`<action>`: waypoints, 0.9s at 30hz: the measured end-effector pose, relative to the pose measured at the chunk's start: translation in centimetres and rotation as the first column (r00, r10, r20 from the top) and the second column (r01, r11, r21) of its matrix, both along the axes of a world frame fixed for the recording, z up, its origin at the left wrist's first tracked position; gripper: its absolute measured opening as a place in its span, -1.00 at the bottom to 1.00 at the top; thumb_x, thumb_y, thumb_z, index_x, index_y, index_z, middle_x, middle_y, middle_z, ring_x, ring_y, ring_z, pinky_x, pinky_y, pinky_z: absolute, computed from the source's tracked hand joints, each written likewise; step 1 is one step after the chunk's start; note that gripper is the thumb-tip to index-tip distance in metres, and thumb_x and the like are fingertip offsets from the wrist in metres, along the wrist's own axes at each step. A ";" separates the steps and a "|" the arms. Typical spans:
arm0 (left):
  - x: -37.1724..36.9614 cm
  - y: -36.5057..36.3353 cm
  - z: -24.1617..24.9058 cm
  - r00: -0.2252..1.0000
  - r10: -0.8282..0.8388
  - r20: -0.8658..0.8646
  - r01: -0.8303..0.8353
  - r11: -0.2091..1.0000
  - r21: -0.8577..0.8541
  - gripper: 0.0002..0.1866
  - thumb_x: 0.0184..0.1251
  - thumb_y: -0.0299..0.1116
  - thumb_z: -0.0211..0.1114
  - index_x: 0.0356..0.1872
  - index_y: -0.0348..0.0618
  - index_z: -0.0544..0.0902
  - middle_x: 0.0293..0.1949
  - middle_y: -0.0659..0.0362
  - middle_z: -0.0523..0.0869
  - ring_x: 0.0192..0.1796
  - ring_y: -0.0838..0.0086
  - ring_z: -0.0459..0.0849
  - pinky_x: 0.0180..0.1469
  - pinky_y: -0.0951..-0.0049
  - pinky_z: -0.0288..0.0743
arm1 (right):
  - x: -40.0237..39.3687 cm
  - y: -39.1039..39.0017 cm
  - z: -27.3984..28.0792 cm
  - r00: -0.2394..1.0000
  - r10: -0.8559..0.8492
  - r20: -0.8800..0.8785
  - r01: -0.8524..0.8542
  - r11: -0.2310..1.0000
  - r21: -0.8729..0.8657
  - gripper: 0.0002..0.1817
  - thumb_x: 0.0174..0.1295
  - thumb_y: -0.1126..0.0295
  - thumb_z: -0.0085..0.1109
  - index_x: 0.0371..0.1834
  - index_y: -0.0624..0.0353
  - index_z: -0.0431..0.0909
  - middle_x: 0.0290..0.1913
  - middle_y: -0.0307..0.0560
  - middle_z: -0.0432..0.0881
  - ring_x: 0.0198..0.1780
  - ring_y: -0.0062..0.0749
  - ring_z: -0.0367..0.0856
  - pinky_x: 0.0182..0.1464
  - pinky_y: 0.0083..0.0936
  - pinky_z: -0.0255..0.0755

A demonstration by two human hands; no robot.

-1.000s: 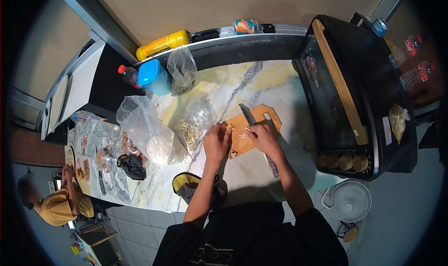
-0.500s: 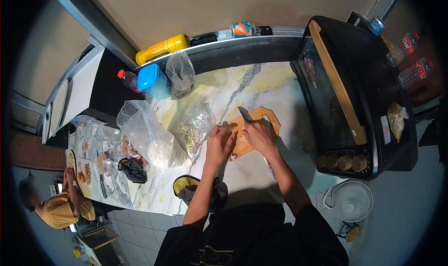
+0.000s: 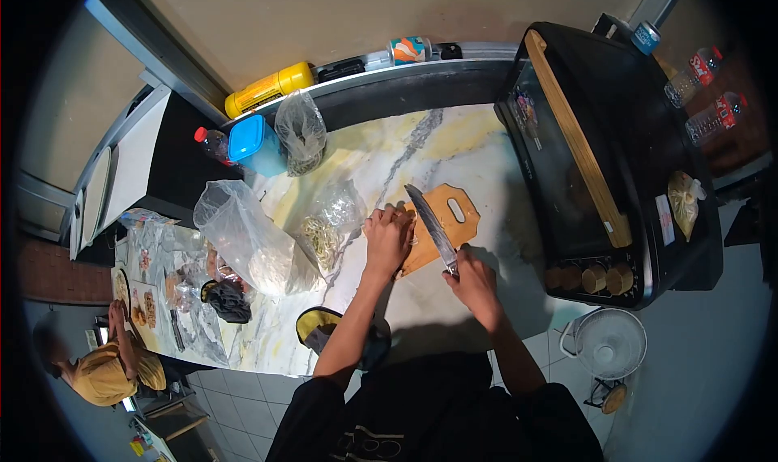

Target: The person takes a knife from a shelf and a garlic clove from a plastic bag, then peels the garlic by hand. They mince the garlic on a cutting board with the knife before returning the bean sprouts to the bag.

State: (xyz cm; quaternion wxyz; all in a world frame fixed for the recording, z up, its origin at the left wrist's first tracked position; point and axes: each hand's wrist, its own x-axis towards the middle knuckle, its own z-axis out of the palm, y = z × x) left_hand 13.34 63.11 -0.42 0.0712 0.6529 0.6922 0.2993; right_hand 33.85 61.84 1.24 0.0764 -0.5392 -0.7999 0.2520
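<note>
My right hand (image 3: 475,284) is closed round the handle of a kitchen knife (image 3: 436,233). The dark blade points up and to the left across an orange-brown wooden cutting board (image 3: 462,233). On the left side of the board rests my left hand (image 3: 390,240), its fingers curled in and pressed down. What lies beneath those fingers is mostly hidden; only small pale shreds show beside them. To the left of this hand, bean sprouts (image 3: 322,237) sit at the mouth of a clear plastic bag (image 3: 340,205).
A large clear bag (image 3: 271,259) with white contents stands further left, near a blue-lidded container (image 3: 253,142) and a crumpled bag (image 3: 301,134). At the right is a black oven (image 3: 600,170). A person in a yellow shirt (image 3: 105,373) is at the far left.
My right hand has moved from over the knife and board down to the handle and now grips it. My left hand has shifted slightly on the board. The view has moved slightly.
</note>
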 end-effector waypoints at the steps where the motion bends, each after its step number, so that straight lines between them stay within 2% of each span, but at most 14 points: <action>1: 0.1 0.2 -0.3 1.000 0.007 -0.006 -0.007 1.000 -0.002 -0.84 0.15 -0.44 0.35 -0.23 -0.10 0.73 -0.22 0.14 0.58 -0.10 0.20 0.48 -0.07 0.19 0.27 | -0.1 -0.4 0.0 1.000 -0.023 0.004 0.023 1.000 -0.015 -0.64 0.10 0.33 0.37 -0.16 0.31 0.48 -0.19 0.19 0.60 -0.16 0.13 0.65 -0.16 -0.07 0.53; 5: -0.4 0.3 -0.7 0.999 -0.022 -0.039 0.021 0.999 -0.036 -0.84 0.14 -0.47 0.34 -0.24 -0.09 0.73 -0.25 0.15 0.59 -0.11 0.22 0.49 -0.06 0.21 0.26 | -0.2 -1.2 -1.1 0.996 -0.078 -0.052 0.079 0.997 0.010 -0.71 0.12 0.38 0.31 -0.19 0.30 0.48 -0.14 0.18 0.59 -0.14 0.14 0.65 -0.15 -0.06 0.52; 8: -0.8 0.2 -0.9 0.998 -0.052 -0.020 0.052 0.998 -0.045 -0.84 0.12 -0.51 0.32 -0.25 -0.09 0.72 -0.25 0.17 0.59 -0.11 0.25 0.50 -0.06 0.21 0.25 | -0.4 -1.3 -1.6 0.986 -0.143 -0.079 0.147 0.988 0.040 -0.77 0.16 0.43 0.23 -0.19 0.31 0.45 -0.20 0.19 0.61 -0.17 0.16 0.64 -0.16 -0.04 0.51; 10: -0.9 -0.1 -0.6 0.995 -0.095 -0.006 0.095 0.995 -0.026 -0.82 0.10 -0.53 0.32 -0.26 -0.05 0.72 -0.25 0.19 0.59 -0.12 0.26 0.51 -0.07 0.22 0.24 | 0.0 -1.0 -1.7 0.969 -0.158 -0.191 0.144 0.986 -0.086 -0.78 0.20 0.44 0.17 -0.17 0.33 0.42 -0.27 0.22 0.63 -0.20 0.22 0.62 -0.16 0.02 0.48; 13: -0.9 -0.4 0.0 0.994 -0.107 -0.021 0.106 0.993 -0.046 -0.80 0.07 -0.54 0.32 -0.27 -0.01 0.71 -0.24 0.20 0.58 -0.12 0.27 0.50 -0.08 0.23 0.22 | 0.3 -0.7 -1.2 0.946 -0.149 -0.288 0.113 0.984 -0.136 -0.79 0.28 0.41 0.11 -0.16 0.35 0.40 -0.34 0.27 0.63 -0.20 0.27 0.60 -0.17 0.06 0.44; 14: -0.8 -0.5 0.1 0.994 -0.104 -0.020 0.103 0.994 -0.046 -0.80 0.07 -0.54 0.32 -0.27 -0.01 0.71 -0.24 0.20 0.58 -0.12 0.27 0.50 -0.08 0.23 0.22 | 0.2 -0.7 -0.9 0.947 -0.146 -0.287 0.111 0.984 -0.136 -0.79 0.28 0.41 0.11 -0.16 0.35 0.40 -0.34 0.27 0.63 -0.20 0.27 0.60 -0.17 0.06 0.44; 16: -0.8 -0.5 0.2 0.992 -0.124 -0.015 0.123 0.992 -0.032 -0.79 0.03 -0.55 0.31 -0.29 0.01 0.69 -0.22 0.22 0.58 -0.11 0.27 0.49 -0.08 0.23 0.20 | -0.3 -0.5 0.4 0.939 -0.241 -0.244 0.181 0.953 -0.245 -0.77 0.37 0.36 0.02 -0.17 0.36 0.39 -0.32 0.29 0.63 -0.18 0.31 0.58 -0.16 0.08 0.43; 19: -0.5 -0.6 0.0 0.992 -0.122 0.016 0.122 0.992 -0.015 -0.78 -0.01 -0.57 0.31 -0.32 -0.01 0.66 -0.21 0.22 0.57 -0.09 0.26 0.49 -0.07 0.22 0.20 | -0.3 -0.3 0.1 0.932 -0.241 -0.269 0.168 0.949 -0.266 -0.73 0.44 0.29 -0.05 -0.16 0.35 0.40 -0.32 0.31 0.63 -0.18 0.35 0.57 -0.12 0.12 0.40; 27: -0.5 -0.3 0.0 0.990 -0.136 -0.046 0.134 0.990 -0.037 -0.80 -0.02 -0.56 0.31 -0.33 -0.03 0.65 -0.24 0.20 0.55 -0.09 0.26 0.48 -0.06 0.23 0.20 | -1.6 -0.8 -1.2 0.964 -0.196 -0.180 0.152 0.960 -0.234 -0.67 0.46 0.22 -0.10 -0.10 0.34 0.42 -0.27 0.40 0.60 -0.14 0.43 0.53 -0.01 0.19 0.34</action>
